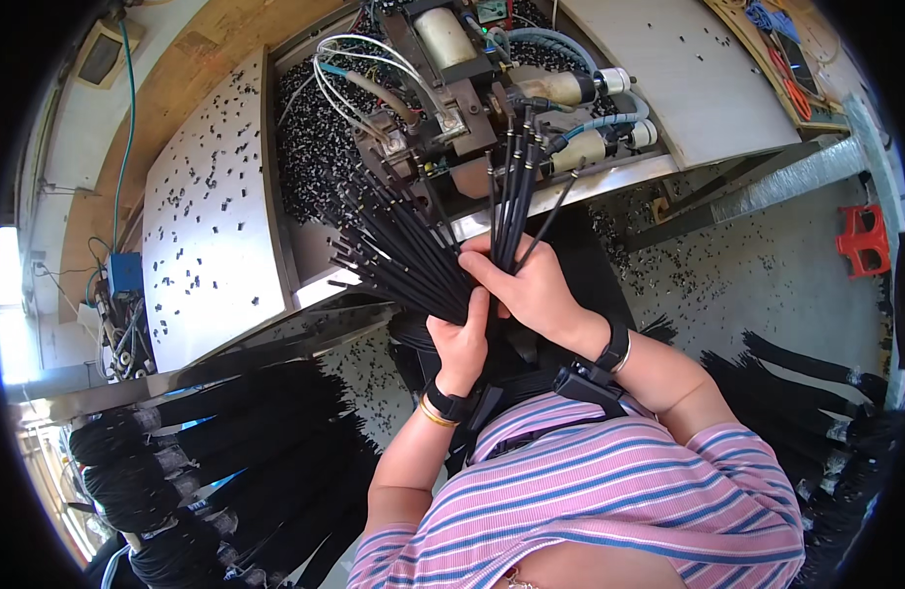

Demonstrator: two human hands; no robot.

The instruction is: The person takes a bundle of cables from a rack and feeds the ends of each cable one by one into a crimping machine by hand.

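Striped in pink and blue, the person's shirt (609, 491) fills the lower middle of the head view, and both forearms rise from it to a thick bundle of black cables (403, 257) held in front of a small machine (462, 93). Left hand (462, 344) is clenched around the lower part of the bundle, which fans out up and to the left; right hand (531, 285) pinches a smaller group of cable ends (516, 167) that stand upright toward the machine's jaws. A slack left grip could let the fan splay, so that loose ends slide into the tray of small black parts (315, 128); fingers near the machine's working end look exposed to a pinch. Where the cable tips meet the machine is hidden behind hoses (364, 69) and fittings, so I cannot tell whether any is seated. More black cable bundles (217, 442) at lower left and at the right edge blur toward the rim.
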